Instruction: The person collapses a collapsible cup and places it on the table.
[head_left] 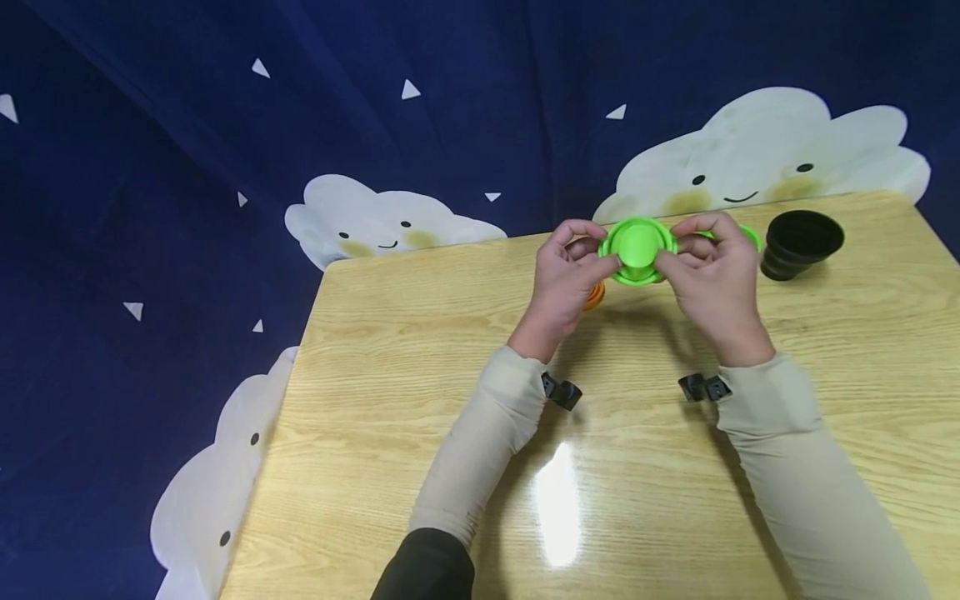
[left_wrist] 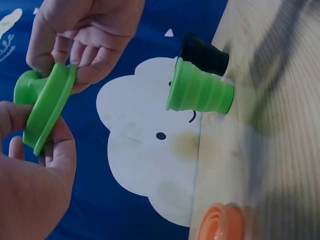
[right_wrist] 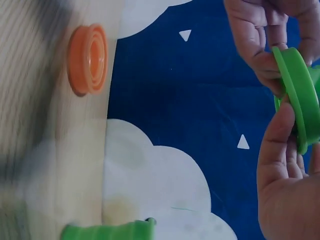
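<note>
In the head view's upper right, a green collapsible cup [head_left: 637,246] (partly folded) is pinched by the left hand [head_left: 561,279] and right hand [head_left: 720,283], fingers curled; farther right, a black collapsible cup [head_left: 802,240] is seen.

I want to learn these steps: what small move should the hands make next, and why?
Probably the left hand and right hand should stretch the held green cup further: it looks only partly extended, while the other green cup and black cup stand tall.
</note>
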